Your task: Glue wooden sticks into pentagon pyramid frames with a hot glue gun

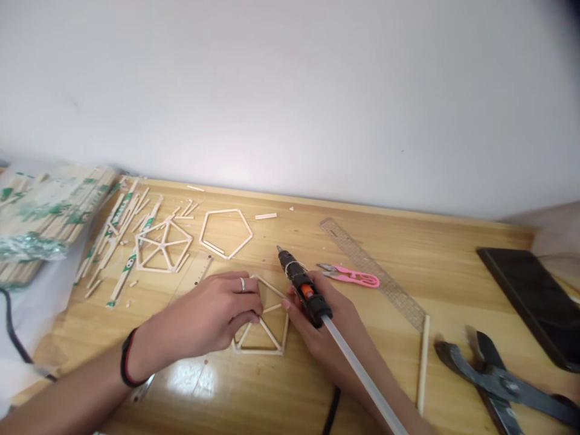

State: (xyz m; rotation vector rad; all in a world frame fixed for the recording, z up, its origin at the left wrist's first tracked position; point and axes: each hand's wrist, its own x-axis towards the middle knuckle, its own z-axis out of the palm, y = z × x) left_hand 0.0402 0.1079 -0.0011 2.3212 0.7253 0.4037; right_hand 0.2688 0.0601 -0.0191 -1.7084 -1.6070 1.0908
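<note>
My right hand (pixel 330 314) is wrapped round a black hot glue gun (pixel 301 278). The gun's nozzle points up and left, and a long translucent glue stick (pixel 362 374) runs out of its back. Under both hands lies a pentagon frame of wooden sticks (pixel 260 351) with inner spokes. My left hand (pixel 231 302), with a ring and a dark wristband, has its fingers pinched together over the frame's left and middle part. What those fingertips hold is hidden. The right thumb is close to the frame's right side.
Behind lie a spoked stick frame (pixel 164 246) and a plain pentagon (pixel 226 211). Loose sticks (pixel 122 229) and packs of chopsticks (pixel 58 205) are at left. Pink thread snips (pixel 357 277), a clear ruler (pixel 371 266), pliers (pixel 507 383) and a black phone (pixel 534 302) are at right.
</note>
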